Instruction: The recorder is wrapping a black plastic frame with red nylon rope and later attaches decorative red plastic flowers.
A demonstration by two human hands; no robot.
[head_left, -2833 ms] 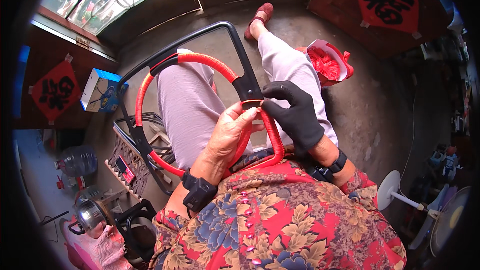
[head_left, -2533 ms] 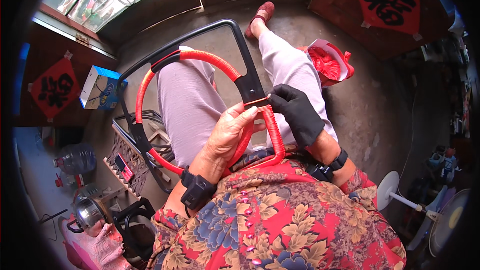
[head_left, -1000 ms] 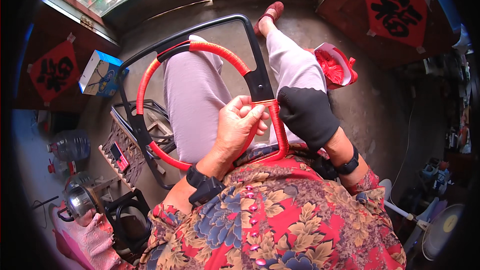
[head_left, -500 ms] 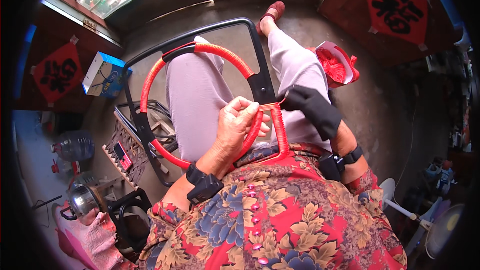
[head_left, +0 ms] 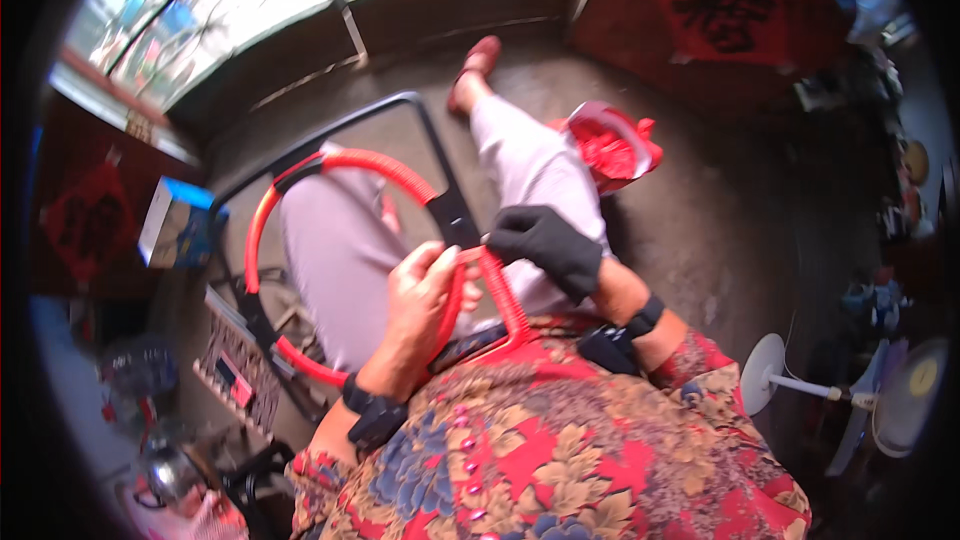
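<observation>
Two hands meet on a red hoop (head_left: 300, 190) that lies across the person's lap, a little left of the picture's middle. The hoop is wound with red cord and sits inside a black frame (head_left: 400, 115) whose far bar reaches toward 11 o'clock. The left hand (head_left: 425, 295), bare, grips the hoop's near right stretch, at about 4 o'clock on the ring; its fingers are curled together around the wrapped rim and the thumb lies on top. The right hand (head_left: 548, 245), in a black glove, sits just beside it at 3 o'clock from the left hand, fingers bunched and pinched at the spot where the red winding meets the black frame. Whether the glove's fingertips clamp a loose end of cord cannot be told; that part is hidden. A ribbed red length (head_left: 505, 295) of the wound rim runs from between the hands down toward the person's flowered shirt (head_left: 560, 440).

Each wrist wears a black band: the left wristband (head_left: 372, 410) and the right wristband (head_left: 630, 325). Pale trousers (head_left: 340, 260) show through the ring.

On the concrete floor at 1 o'clock from the hands lies a red bag (head_left: 610, 145), close to the outstretched leg. A blue box (head_left: 175, 225) stands at 9 o'clock, well apart. A white fan (head_left: 800, 385) is at 4 o'clock, near the picture's edge.
</observation>
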